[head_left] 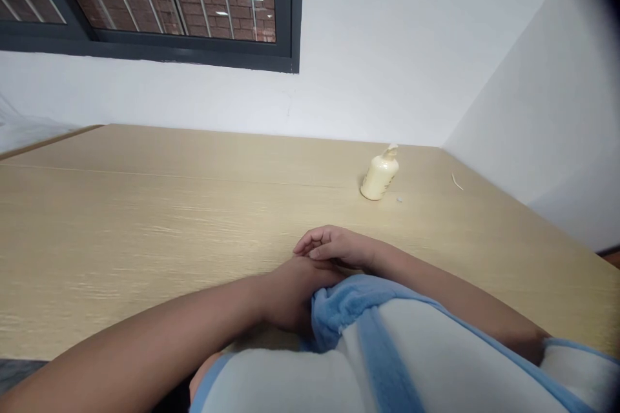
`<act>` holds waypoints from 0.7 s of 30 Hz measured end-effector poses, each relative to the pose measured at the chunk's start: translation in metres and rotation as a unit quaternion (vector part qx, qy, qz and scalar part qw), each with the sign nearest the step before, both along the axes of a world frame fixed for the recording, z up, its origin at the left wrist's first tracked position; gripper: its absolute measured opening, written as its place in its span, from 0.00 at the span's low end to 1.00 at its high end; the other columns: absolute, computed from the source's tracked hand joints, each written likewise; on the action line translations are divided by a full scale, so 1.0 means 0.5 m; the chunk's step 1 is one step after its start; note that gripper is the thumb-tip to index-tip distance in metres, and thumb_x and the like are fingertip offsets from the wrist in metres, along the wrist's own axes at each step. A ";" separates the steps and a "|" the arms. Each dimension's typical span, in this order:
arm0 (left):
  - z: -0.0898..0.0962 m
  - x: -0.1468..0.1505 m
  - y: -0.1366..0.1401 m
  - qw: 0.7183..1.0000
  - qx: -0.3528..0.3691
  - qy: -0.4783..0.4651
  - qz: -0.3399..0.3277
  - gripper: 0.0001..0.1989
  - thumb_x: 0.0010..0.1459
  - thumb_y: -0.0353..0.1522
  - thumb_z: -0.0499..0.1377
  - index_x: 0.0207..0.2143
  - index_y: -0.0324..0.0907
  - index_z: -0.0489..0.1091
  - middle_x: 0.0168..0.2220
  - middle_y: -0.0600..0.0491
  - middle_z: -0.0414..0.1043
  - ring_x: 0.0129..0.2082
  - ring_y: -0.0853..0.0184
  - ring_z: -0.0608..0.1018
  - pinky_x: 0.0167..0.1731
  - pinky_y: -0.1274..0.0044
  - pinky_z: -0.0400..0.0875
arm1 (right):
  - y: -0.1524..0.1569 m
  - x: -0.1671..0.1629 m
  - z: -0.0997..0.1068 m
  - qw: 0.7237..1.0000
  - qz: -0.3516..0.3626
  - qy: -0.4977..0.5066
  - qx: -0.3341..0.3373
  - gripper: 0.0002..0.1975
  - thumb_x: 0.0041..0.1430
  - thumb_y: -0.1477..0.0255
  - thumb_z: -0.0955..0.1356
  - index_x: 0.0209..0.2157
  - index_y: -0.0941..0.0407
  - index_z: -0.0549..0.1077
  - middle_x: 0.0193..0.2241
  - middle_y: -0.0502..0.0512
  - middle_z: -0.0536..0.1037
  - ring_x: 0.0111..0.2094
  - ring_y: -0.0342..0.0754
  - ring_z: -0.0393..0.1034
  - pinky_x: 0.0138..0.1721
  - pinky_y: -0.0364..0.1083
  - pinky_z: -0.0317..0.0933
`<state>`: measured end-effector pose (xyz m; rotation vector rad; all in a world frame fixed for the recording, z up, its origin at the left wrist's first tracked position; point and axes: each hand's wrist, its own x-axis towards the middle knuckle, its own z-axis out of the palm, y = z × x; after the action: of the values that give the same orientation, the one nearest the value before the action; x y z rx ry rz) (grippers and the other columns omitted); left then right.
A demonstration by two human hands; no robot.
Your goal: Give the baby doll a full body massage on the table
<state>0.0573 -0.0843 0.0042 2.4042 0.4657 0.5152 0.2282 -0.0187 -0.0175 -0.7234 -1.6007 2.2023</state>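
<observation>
My right hand (341, 248) lies across the back of my left hand near the front of the table, its fingers loosely bent and apart from the thumb, holding nothing that I can see. Below it, my left hand (293, 290) points to the right, close against the blue hem of my shirt (339, 310). The left fingers are hidden by the right hand and the cloth. Farther off, to the right of both hands, a cream pump bottle (380, 177) stands upright on the table, touched by neither hand.
The light wood-grain table (159, 232) reaches back to a white wall (378, 45). Beside the bottle lies a small pale scrap (399, 199). A thin, curved white strip (456, 182) is farther right. A dark-framed window (194, 51) is at upper left.
</observation>
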 end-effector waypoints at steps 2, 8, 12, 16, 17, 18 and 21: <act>-0.001 0.000 0.000 1.000 0.005 0.008 0.002 0.32 0.46 0.35 0.68 0.56 0.51 0.69 0.61 0.52 0.68 0.63 0.53 0.66 0.62 0.63 0.59 | 0.000 -0.001 0.001 1.000 0.001 -0.004 0.000 0.16 0.50 0.73 0.74 0.43 0.58 0.78 0.45 0.57 0.78 0.44 0.47 0.73 0.51 0.49 0.63; -0.003 -0.003 0.001 1.000 0.006 0.019 0.005 0.33 0.46 0.37 0.68 0.57 0.52 0.69 0.61 0.52 0.68 0.62 0.53 0.67 0.64 0.61 0.56 | 0.004 -0.001 -0.003 1.000 0.007 0.008 -0.009 0.16 0.48 0.75 0.73 0.42 0.58 0.77 0.43 0.57 0.79 0.43 0.46 0.74 0.51 0.48 0.63; 0.003 -0.003 0.000 1.000 0.005 0.010 0.004 0.32 0.46 0.37 0.68 0.56 0.52 0.69 0.63 0.53 0.66 0.65 0.53 0.63 0.63 0.63 0.59 | 0.000 0.000 0.005 1.000 0.018 0.015 -0.019 0.19 0.49 0.73 0.75 0.45 0.58 0.76 0.44 0.57 0.78 0.44 0.46 0.73 0.50 0.48 0.63; 0.004 -0.001 0.000 1.000 0.005 0.003 0.001 0.32 0.45 0.36 0.68 0.55 0.52 0.70 0.63 0.53 0.65 0.66 0.52 0.61 0.64 0.63 0.58 | 0.001 0.003 0.008 1.000 0.029 0.003 0.004 0.21 0.46 0.75 0.75 0.45 0.58 0.76 0.45 0.57 0.78 0.46 0.47 0.72 0.50 0.47 0.62; 0.002 0.000 0.000 1.000 0.003 0.005 0.000 0.31 0.45 0.35 0.68 0.55 0.51 0.71 0.63 0.54 0.65 0.66 0.53 0.62 0.64 0.63 0.57 | 0.002 0.004 0.005 0.999 0.030 0.007 0.006 0.20 0.46 0.75 0.74 0.44 0.58 0.77 0.45 0.57 0.78 0.46 0.47 0.72 0.49 0.47 0.63; 0.001 0.000 0.000 1.000 0.001 0.007 0.000 0.30 0.45 0.35 0.68 0.54 0.51 0.71 0.62 0.54 0.66 0.65 0.53 0.64 0.64 0.63 0.57 | 0.003 0.005 0.002 0.999 0.033 0.013 0.004 0.20 0.45 0.76 0.73 0.43 0.58 0.77 0.44 0.57 0.78 0.45 0.48 0.73 0.49 0.47 0.63; -0.002 -0.001 -0.001 1.000 -0.009 0.014 0.006 0.29 0.45 0.35 0.68 0.53 0.50 0.71 0.61 0.53 0.69 0.61 0.55 0.69 0.63 0.64 0.58 | 0.006 0.007 -0.006 0.998 0.044 0.032 -0.007 0.19 0.44 0.75 0.72 0.42 0.59 0.77 0.41 0.58 0.79 0.43 0.49 0.74 0.48 0.49 0.64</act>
<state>0.0567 -0.0849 0.0031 2.3963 0.4960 0.4818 0.2319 -0.0158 -0.0207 -0.5897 -1.6152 2.2771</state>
